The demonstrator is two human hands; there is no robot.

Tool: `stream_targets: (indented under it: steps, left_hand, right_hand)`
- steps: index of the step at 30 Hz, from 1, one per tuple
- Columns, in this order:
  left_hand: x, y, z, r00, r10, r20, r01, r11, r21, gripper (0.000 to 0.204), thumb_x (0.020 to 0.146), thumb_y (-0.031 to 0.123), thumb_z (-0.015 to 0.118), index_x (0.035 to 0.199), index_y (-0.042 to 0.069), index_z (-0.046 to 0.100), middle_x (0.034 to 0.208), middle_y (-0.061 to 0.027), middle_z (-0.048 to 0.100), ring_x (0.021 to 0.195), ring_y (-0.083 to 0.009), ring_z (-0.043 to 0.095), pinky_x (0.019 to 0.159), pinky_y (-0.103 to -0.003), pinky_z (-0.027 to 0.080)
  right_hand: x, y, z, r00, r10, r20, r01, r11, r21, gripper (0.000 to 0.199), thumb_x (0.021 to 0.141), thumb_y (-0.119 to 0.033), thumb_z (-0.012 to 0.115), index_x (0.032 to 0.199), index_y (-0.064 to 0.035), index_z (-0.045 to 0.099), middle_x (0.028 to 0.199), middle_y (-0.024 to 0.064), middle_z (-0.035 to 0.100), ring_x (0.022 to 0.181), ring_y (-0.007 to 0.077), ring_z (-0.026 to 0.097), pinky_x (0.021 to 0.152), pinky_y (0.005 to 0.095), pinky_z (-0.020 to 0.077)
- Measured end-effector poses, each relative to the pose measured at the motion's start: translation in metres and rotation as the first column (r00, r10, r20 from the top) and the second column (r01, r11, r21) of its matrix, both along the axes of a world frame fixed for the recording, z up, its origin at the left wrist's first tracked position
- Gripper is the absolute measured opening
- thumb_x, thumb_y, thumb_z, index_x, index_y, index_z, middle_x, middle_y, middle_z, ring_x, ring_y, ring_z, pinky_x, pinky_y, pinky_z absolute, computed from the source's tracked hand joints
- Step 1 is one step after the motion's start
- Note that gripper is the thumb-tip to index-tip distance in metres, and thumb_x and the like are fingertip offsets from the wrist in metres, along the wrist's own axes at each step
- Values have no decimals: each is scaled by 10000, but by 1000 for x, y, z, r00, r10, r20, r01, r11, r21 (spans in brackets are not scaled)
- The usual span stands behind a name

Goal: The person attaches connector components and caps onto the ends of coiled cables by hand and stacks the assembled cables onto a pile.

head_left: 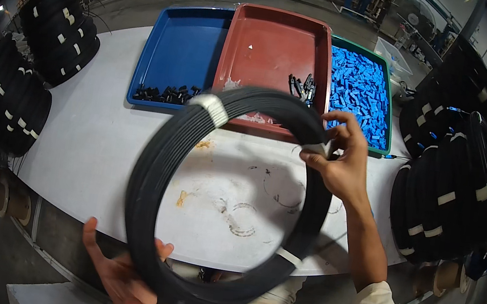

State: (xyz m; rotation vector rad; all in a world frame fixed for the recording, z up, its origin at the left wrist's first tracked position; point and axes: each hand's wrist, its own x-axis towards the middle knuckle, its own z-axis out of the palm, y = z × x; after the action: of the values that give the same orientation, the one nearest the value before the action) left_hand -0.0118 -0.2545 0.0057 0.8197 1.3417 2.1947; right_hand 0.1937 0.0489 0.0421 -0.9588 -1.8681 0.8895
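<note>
A large coil of black cable, bound with white tape bands, is held tilted above the near part of the table. My right hand grips its upper right side beside a tape band, thumb in front and fingers curled over the outer edge. At the lower left my left hand supports the coil from beneath; fingertips show inside the ring, while another finger points outward. Part of that hand is hidden behind the coil.
On the white table stand a blue tray with black pieces, a red tray with black and clear pieces, and a green tray of blue pieces. Stacked black coils flank both sides, left and right.
</note>
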Motion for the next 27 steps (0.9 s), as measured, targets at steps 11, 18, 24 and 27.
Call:
stream_targets:
  steps: [11,18,24,27]
  left_hand:
    - [-29,41,39,744,-174,-645,337,931,138,431,992,442,605,977,12,631,809,-85,690,603,-182,669,599,-295,549]
    - [10,46,36,491,195,-849,146,942,301,578,798,253,877,1288,208,574,734,-15,724,515,-162,646,530,-214,464]
    - [4,32,10,189,-225,-956,344,927,-150,607,800,164,877,1296,347,578,733,92,699,525,-44,608,495,-173,404]
    - [11,20,-13,126,-214,-969,294,941,-169,519,829,156,849,1246,360,618,662,119,625,527,-28,574,478,-164,396]
  right_hand:
    - [24,-2,1,943,190,-274,-93,939,330,992,680,39,904,1518,-139,404,1115,44,649,950,126,629,834,269,528]
    - [64,-5,-27,984,127,127,-174,854,490,1056,635,-236,992,1459,-78,350,1412,180,609,1176,219,621,971,345,488]
    - [104,-18,-45,904,285,319,-385,868,314,929,601,-143,964,1393,-82,484,1412,117,622,1079,281,596,945,383,454]
    - [112,-26,-65,872,420,252,-482,826,291,882,639,-37,907,1414,-138,496,1430,180,581,1193,346,602,979,395,476]
